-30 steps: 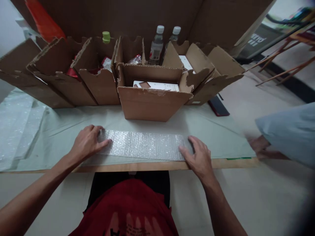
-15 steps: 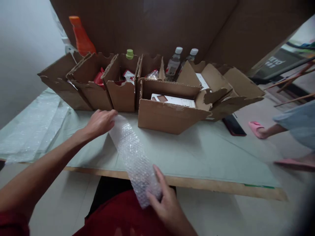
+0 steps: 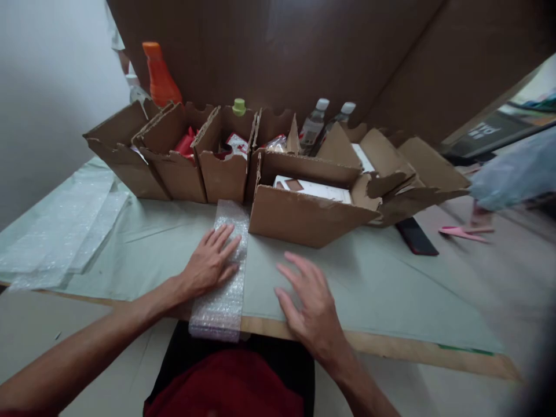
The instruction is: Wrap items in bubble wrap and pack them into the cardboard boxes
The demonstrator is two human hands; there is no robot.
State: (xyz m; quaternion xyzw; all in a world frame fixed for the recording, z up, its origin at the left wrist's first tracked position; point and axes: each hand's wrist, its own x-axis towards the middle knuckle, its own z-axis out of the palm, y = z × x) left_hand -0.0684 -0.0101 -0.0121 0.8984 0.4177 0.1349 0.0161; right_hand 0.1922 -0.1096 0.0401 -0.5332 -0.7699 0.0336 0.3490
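Observation:
A strip of bubble wrap lies lengthwise on the pale green table cover, its near end hanging over the front edge. My left hand rests on it, fingers spread and palm down. To the right of the strip, my right hand hovers over the table with its fingers apart and nothing in them. Just beyond stands a low cardboard box with a white box inside. The strip's far end reaches close to the row of cardboard bins.
More bubble wrap sheets lie at the left. Several cardboard bins line the back, with an orange bottle and clear bottles behind. A dark phone lies at the right. A person's pink slipper shows on the floor.
Both hands have let go of the bubble wrap's ends. The strip now lies straighter on the table. My left hand moved right and nearer onto it; my right hand rose forward. The person at right moved.

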